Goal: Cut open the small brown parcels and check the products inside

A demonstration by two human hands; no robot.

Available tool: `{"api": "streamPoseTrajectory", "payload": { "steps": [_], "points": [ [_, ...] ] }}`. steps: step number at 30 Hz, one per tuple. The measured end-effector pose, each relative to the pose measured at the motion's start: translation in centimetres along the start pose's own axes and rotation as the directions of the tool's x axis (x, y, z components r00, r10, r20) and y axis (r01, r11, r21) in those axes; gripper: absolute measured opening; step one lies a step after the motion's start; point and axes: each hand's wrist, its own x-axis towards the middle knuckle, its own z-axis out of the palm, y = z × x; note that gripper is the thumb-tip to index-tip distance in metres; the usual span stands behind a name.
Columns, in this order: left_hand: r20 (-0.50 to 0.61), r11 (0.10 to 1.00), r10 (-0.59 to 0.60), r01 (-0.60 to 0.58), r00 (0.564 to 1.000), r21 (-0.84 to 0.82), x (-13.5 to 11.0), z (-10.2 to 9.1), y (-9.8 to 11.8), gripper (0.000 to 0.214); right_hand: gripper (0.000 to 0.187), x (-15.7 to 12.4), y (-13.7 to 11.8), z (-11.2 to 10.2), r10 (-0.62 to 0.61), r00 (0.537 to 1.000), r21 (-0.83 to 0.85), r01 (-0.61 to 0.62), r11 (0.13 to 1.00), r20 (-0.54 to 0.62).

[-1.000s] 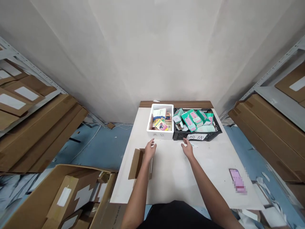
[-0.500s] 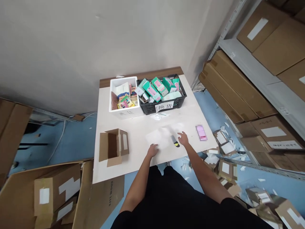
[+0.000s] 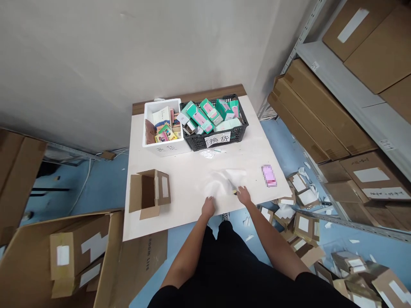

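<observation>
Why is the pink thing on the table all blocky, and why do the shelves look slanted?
Head view: the pink thing is hidden under a mosaic blur, so its detail cannot be told; the wide lens tilts the shelves at the right; light is soft and even, with a faint shine on the clear plastic by the right hand.

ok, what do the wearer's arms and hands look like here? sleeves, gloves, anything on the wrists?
Black short sleeves end high on both arms, matching the dark clothing below. Everything below the sleeves is uncovered. The left hand and right hand have no gloves, and no watch, band or ring shows at this size. No cables or markings are visible.
</observation>
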Motion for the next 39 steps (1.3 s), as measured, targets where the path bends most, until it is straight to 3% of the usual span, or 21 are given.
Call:
{"api": "streamPoseTrajectory", "payload": {
  "steps": [3,5,7,9,11,14,16,19,21,23,25,26,29,31,32,35,37,39],
  "points": [
    [-0.161,0.967,0.239,-0.250,0.958,-0.050,-0.9,-0.8,2.1,0.075,0.050,-1.6,-3.3,-1.0,0.009,0.986,0.287,0.039,0.957,-0.164],
    [-0.259,0.880,0.433,-0.467,0.863,-0.086,-2.1,-1.3,3.5,0.076,0.052,-2.7,-6.5,-1.0,-0.024,0.973,0.477,0.134,0.869,-0.229],
    [-0.309,0.776,0.565,-0.620,0.765,-0.118,-3.8,-1.8,4.5,0.075,0.053,-3.8,-9.8,-0.5,-0.015,0.976,0.651,0.157,0.742,-0.218],
    [-0.333,0.710,0.621,-0.690,0.709,-0.143,-5.9,-2.8,4.5,0.072,0.052,-4.7,-12.8,0.5,0.042,0.983,0.761,0.110,0.639,-0.178],
    [-0.337,0.693,0.630,-0.702,0.699,-0.161,-8.1,-4.4,3.1,0.067,0.049,-5.5,-15.3,1.5,0.084,0.984,0.804,0.076,0.589,-0.154],
    [-0.399,0.740,0.546,-0.648,0.736,-0.183,-10.9,-8.6,-1.8,0.053,0.044,-6.1,-19.0,2.7,0.078,0.977,0.777,0.109,0.620,-0.199],
    [-0.525,0.811,0.391,-0.552,0.756,-0.192,-12.1,-12.5,-6.6,0.045,0.046,-6.4,-21.9,3.2,0.045,0.966,0.724,0.161,0.671,-0.256],
    [-0.665,0.926,0.160,-0.344,0.729,-0.154,-13.0,-18.6,-14.8,0.041,0.047,-6.8,-27.2,3.8,0.003,0.941,0.661,0.236,0.712,-0.339],
    [-0.655,0.975,0.072,-0.193,0.752,-0.114,-13.0,-21.5,-19.8,0.046,0.039,-7.1,-31.0,4.2,-0.023,0.908,0.612,0.300,0.732,-0.417],
    [-0.561,0.989,0.033,-0.106,0.827,-0.098,-12.8,-22.9,-23.8,0.049,0.031,-7.4,-34.7,4.6,-0.094,0.855,0.526,0.397,0.752,-0.511],
    [-0.485,0.989,0.036,-0.100,0.874,-0.108,-12.4,-22.6,-26.3,0.041,0.025,-7.5,-38.0,5.3,-0.186,0.791,0.430,0.495,0.755,-0.583],
    [-0.481,0.985,0.048,-0.122,0.875,-0.124,-12.3,-22.0,-27.0,0.035,0.024,-7.5,-39.5,5.8,-0.224,0.765,0.390,0.529,0.754,-0.604],
    [-0.553,0.968,0.069,-0.190,0.830,-0.163,-12.2,-18.7,-26.6,0.026,0.025,-7.1,-43.5,7.9,-0.309,0.735,0.294,0.566,0.770,-0.604],
    [-0.536,0.981,0.024,-0.124,0.844,-0.151,-12.5,-15.9,-25.0,0.031,0.027,-6.4,-45.4,9.8,-0.367,0.765,0.229,0.545,0.807,-0.530],
    [-0.533,0.986,-0.009,-0.081,0.846,-0.145,-12.7,-14.6,-24.1,0.033,0.026,-6.1,-45.9,10.9,-0.389,0.804,0.194,0.512,0.837,-0.449],
    [-0.544,0.991,-0.031,-0.044,0.839,-0.125,-13.4,-11.1,-21.8,0.033,0.014,-5.7,-45.9,13.8,-0.358,0.928,0.100,0.368,0.925,-0.105],
    [-0.540,0.994,-0.022,-0.040,0.841,-0.103,-13.9,-9.9,-21.0,0.027,0.003,-5.9,-44.5,15.2,-0.306,0.950,0.071,0.302,0.951,0.062],
    [-0.527,0.997,0.006,-0.047,0.850,-0.063,-14.2,-9.5,-20.6,0.021,0.012,-6.4,-42.8,16.0,-0.280,0.950,0.061,0.274,0.960,0.135]
  ]
}}
